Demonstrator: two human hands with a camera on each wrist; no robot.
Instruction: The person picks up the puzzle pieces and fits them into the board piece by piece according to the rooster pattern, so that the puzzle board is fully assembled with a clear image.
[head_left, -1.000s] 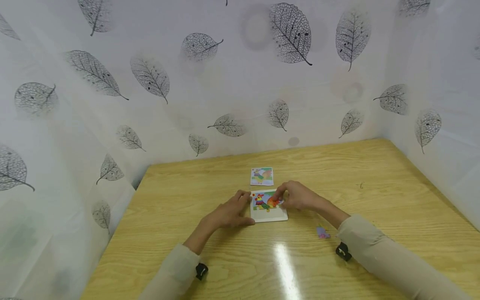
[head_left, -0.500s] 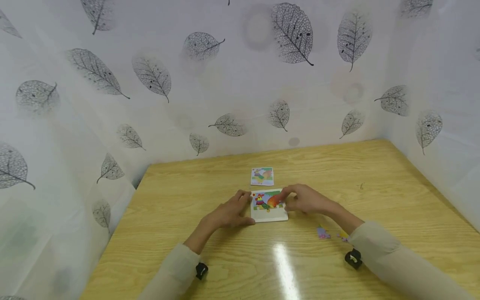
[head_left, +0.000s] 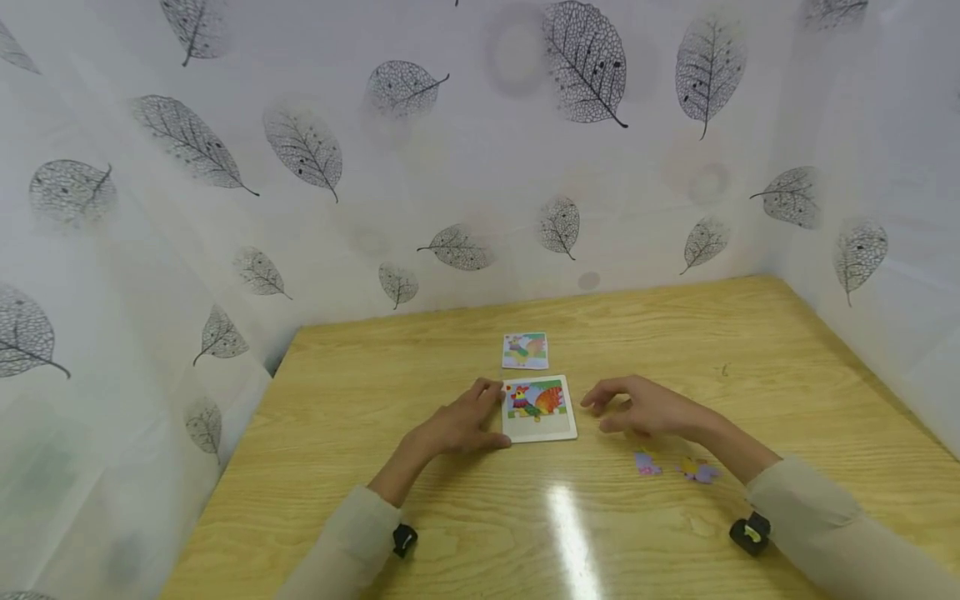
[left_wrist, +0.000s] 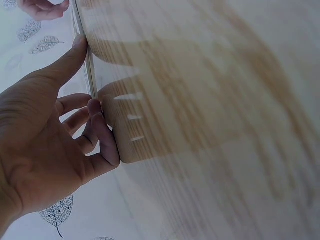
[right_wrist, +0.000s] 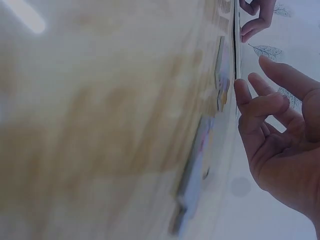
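Note:
In the head view a white-rimmed jigsaw puzzle board [head_left: 542, 422] lies on the table, with a colourful rooster picture in its upper part and a bare pale strip along its near side. My left hand [head_left: 461, 423] holds the board by its left side, thumb at the near corner and fingers at the far one. To the right, my right hand [head_left: 652, 408] hovers with loosely bent fingers and nothing between them. Two loose puzzle pieces, one purple and pink [head_left: 647, 463] and one yellow and purple [head_left: 697, 471], lie on the table nearer than that hand.
A small printed card [head_left: 525, 351] showing a paler rooster lies just beyond the board. The wooden table [head_left: 360, 367] is bounded by a white leaf-patterned curtain [head_left: 480, 167] at its back and sides. A black strap [head_left: 750, 533] shows at the right sleeve.
My right hand has left the orange tail area of the puzzle and moved right, away from the board. The yellow and purple piece has come into sight. My left hand stays in place.

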